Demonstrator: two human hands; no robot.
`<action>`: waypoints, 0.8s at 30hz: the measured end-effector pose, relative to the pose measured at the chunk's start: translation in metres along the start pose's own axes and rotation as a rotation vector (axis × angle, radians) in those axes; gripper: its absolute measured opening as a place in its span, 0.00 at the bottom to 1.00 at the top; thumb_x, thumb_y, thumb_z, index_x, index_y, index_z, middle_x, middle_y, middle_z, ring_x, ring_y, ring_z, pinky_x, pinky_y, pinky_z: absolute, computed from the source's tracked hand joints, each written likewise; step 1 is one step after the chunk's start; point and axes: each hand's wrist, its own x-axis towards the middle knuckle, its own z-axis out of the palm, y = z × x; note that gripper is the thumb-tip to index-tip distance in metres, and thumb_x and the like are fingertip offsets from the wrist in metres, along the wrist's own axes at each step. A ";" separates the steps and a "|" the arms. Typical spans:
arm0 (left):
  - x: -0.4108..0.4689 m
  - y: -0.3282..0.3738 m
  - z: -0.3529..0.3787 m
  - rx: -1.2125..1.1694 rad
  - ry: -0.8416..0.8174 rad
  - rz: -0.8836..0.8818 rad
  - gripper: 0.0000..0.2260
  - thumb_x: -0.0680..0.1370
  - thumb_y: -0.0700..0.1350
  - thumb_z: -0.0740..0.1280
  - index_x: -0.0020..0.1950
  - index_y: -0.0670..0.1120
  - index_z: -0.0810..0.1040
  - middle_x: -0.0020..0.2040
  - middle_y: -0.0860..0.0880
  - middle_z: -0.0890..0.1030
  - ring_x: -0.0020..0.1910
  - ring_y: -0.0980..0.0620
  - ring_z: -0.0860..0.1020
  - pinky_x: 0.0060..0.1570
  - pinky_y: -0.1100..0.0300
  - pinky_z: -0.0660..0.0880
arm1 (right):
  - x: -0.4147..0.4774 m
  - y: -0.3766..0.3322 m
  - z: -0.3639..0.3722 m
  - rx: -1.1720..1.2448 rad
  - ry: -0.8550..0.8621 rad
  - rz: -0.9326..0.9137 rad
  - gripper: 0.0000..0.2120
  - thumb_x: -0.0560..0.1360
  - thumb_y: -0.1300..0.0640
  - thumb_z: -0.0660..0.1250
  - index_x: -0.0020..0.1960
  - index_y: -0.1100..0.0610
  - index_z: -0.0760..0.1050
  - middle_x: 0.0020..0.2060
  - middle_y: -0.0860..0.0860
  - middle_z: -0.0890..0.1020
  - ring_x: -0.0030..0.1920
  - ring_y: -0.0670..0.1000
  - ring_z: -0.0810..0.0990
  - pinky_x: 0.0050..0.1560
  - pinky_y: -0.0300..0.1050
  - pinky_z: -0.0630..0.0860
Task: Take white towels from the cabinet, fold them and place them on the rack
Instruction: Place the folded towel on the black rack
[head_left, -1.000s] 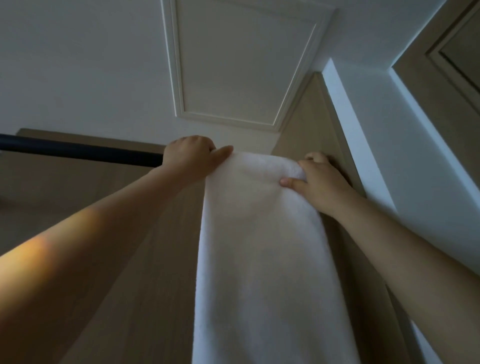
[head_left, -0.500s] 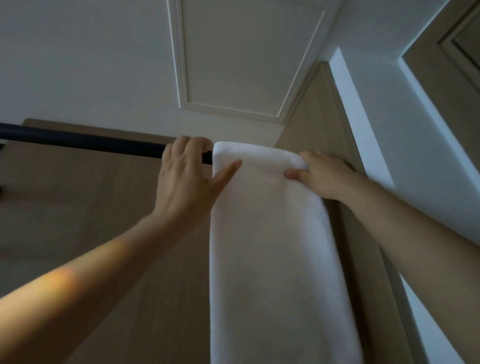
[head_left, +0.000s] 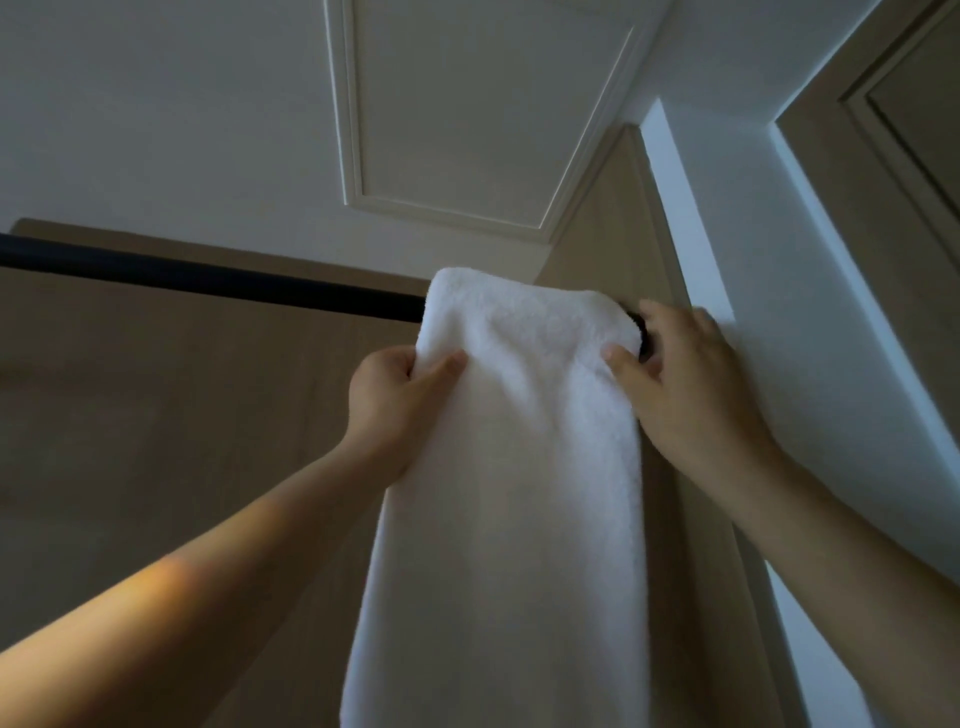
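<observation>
A folded white towel (head_left: 519, 467) hangs over the dark rail of the rack (head_left: 208, 283) at the rail's right end, draping straight down in front of me. My left hand (head_left: 395, 400) pinches the towel's left edge just below the rail, thumb on the front. My right hand (head_left: 685, 384) holds the towel's right edge near the top, thumb on the front and fingers spread behind it by the rail's end. The part of the towel behind the rail is hidden.
I look steeply upward. Beige wooden panels (head_left: 156, 441) stand behind the rail and to its right. A white ceiling with a framed panel (head_left: 467, 114) is overhead. A white wall (head_left: 779, 260) and a brown door frame (head_left: 893, 156) lie to the right.
My left hand has dropped from the rail to the towel's left edge and pinched it. My right hand slid slightly lower along the right edge. The towel's top now bunches a little over the rail.
</observation>
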 end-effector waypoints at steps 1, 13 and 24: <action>-0.002 0.001 0.000 -0.004 0.004 0.009 0.23 0.76 0.54 0.68 0.47 0.31 0.78 0.43 0.34 0.81 0.38 0.39 0.81 0.40 0.43 0.79 | -0.017 0.002 -0.004 0.088 -0.007 0.033 0.26 0.77 0.44 0.64 0.71 0.55 0.68 0.60 0.51 0.76 0.58 0.52 0.77 0.56 0.46 0.72; -0.002 0.007 -0.006 -0.029 0.034 -0.017 0.23 0.76 0.53 0.68 0.46 0.31 0.78 0.43 0.34 0.82 0.35 0.39 0.79 0.36 0.48 0.79 | -0.032 0.007 0.034 0.606 -0.045 0.394 0.15 0.80 0.48 0.61 0.50 0.60 0.77 0.43 0.58 0.83 0.44 0.60 0.81 0.44 0.52 0.77; 0.057 0.041 0.001 0.069 0.179 0.139 0.18 0.74 0.53 0.71 0.35 0.41 0.73 0.29 0.47 0.72 0.28 0.52 0.70 0.27 0.63 0.69 | 0.056 0.002 0.028 0.431 0.088 0.270 0.16 0.80 0.49 0.61 0.37 0.57 0.70 0.31 0.49 0.74 0.31 0.49 0.72 0.28 0.41 0.63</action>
